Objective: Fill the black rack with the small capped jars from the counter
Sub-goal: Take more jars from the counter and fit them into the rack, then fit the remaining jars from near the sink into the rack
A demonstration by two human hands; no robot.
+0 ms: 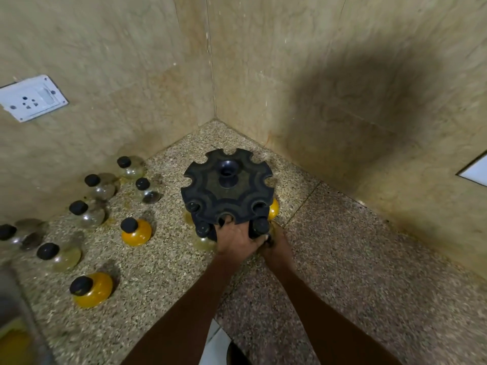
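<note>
Both hands are pressed together at the near side of the black rack (226,192). The left hand (237,239) is laid on the rack's near edge, fingers reaching up into a notch of the top disc. The right hand (276,247) is tucked just beside and partly under the left; a small black-capped jar (261,227) is seen right at its fingers, but whether it is gripped cannot be told. How far either hand is closed is hidden.

Jars are seen hung in the rack: a yellow one (273,208) at the right side, black caps at the near notches. The far notches of the top disc are open.

Loose jars are spread on the counter left of the rack, well apart from the hands: a yellow jar (137,231) nearest the rack, another yellow jar (92,288) near-left, and clear jars (87,213) toward the left wall.

The rack is stood close to the corner where two beige tiled walls meet. Open counter (342,259) is left to the right and near. The surface is speckled granite. A white socket plate (33,97) is mounted on the left wall.
</note>
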